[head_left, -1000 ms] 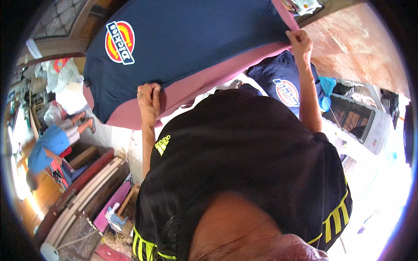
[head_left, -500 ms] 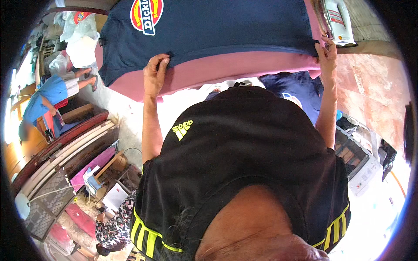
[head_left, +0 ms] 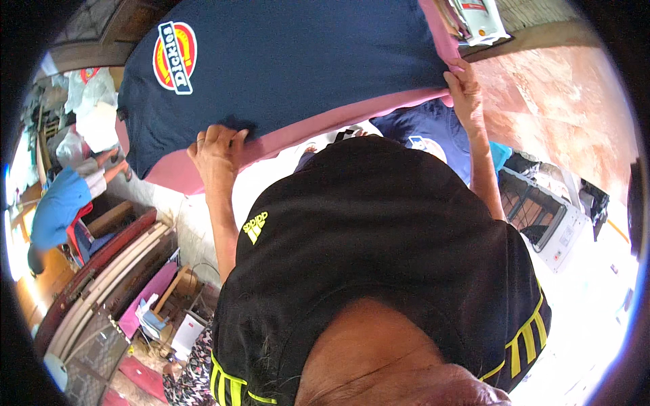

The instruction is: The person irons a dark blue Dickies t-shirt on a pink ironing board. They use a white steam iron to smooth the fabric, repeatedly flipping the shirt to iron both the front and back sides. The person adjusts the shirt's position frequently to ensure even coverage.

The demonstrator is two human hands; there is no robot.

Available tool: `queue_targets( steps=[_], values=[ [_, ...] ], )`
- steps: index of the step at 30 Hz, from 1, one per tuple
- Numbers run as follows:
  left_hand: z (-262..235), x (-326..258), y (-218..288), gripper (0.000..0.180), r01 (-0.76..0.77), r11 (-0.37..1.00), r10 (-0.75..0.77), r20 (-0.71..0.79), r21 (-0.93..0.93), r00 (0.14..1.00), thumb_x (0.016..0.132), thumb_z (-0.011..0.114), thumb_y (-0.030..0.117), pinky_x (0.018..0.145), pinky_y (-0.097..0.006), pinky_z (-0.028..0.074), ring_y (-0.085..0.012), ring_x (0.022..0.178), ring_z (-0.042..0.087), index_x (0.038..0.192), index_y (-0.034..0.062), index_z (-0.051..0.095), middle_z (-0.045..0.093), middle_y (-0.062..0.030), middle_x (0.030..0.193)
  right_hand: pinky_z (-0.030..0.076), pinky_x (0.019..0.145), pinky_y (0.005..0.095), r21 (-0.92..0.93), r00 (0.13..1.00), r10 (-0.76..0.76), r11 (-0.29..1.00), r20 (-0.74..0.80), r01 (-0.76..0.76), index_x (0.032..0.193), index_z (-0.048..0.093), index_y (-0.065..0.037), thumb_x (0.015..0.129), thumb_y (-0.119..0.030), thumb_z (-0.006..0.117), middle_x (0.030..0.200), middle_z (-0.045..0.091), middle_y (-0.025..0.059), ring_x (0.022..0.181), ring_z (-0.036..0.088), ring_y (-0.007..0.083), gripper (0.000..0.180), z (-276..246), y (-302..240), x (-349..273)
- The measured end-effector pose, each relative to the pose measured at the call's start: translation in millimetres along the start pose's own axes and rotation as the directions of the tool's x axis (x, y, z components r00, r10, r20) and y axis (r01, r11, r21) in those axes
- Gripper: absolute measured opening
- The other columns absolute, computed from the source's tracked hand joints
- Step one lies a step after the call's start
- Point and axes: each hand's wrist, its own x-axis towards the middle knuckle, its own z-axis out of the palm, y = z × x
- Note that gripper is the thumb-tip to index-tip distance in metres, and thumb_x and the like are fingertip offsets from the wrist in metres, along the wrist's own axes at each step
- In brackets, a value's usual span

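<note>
A navy T-shirt (head_left: 291, 64) with a red, yellow and white printed emblem lies spread over a pink surface (head_left: 169, 172). A band of pink shows along the shirt's near edge. My left hand (head_left: 218, 152) is closed at the near hem, thumb and fingers pinching the navy cloth. My right hand (head_left: 468, 98) pinches the cloth at the near right corner, fingers curled over the pink edge. Below the surface, between my body and right forearm, another navy shirt (head_left: 430, 128) with a pale print is partly visible.
A white device (head_left: 481, 21) stands beyond the far right corner. To the right is a white appliance with a dark window (head_left: 542, 210). At left, a person in a blue top (head_left: 61, 203) sits near plastic bags (head_left: 95, 91). Long pale poles (head_left: 112, 281) lie lower left.
The view has shifted, with shirt and surface now lower and further left. The shirt's hem lies closer to the pink near edge, so the pink band is narrower. Both hands keep their pinch.
</note>
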Motion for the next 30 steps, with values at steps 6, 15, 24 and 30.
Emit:
queue_targets(
  steps=[6,15,24,30],
  values=[
    [53,66,113,0.053,-0.438,0.887,0.450,0.054,-0.146,0.892,0.087,0.066,0.047,0.103,-0.061,0.033,-0.0361,0.137,0.038,0.135,0.0253,0.058,0.041,-0.0080,0.150,0.051,0.069,0.0324,-0.303,0.996,-0.088,0.949,0.011,0.087,0.121,0.058,-0.004,0.091,-0.007,0.066,0.085,0.065,0.0125,0.080,0.061,0.0139,0.030,-9,-2,1],
    [101,209,137,0.070,-0.538,0.839,0.539,-0.013,-0.077,0.842,0.087,0.056,0.066,0.108,-0.074,0.021,-0.0447,0.146,0.023,0.147,0.0301,0.048,0.028,-0.0122,0.160,0.047,0.058,0.0297,-0.196,0.988,-0.126,0.975,-0.088,0.106,0.123,0.053,-0.003,0.090,-0.003,0.067,0.070,0.062,0.0120,0.062,0.060,0.0158,0.036,-2,-14,-4],
    [169,455,158,0.072,-0.407,0.910,0.405,-0.032,-0.079,0.914,0.092,0.043,0.072,0.110,-0.073,0.017,-0.0403,0.148,0.023,0.150,0.0305,0.042,0.029,-0.0099,0.161,0.052,0.066,0.0293,-0.064,0.990,-0.029,0.998,-0.138,0.020,0.120,0.057,-0.002,0.088,-0.001,0.071,0.087,0.066,0.0105,0.073,0.065,0.0160,0.035,4,-8,-27],
    [151,501,175,0.057,-0.233,0.942,0.267,0.119,-0.241,0.956,0.100,0.037,0.060,0.098,-0.058,0.045,-0.0393,0.126,0.054,0.139,0.0219,0.054,0.058,-0.0166,0.137,0.053,0.061,0.0317,-0.216,0.979,-0.139,0.971,-0.146,0.106,0.111,0.059,-0.004,0.084,-0.001,0.074,0.090,0.069,0.0090,0.070,0.067,0.0211,0.030,8,-4,-34]
  ],
)
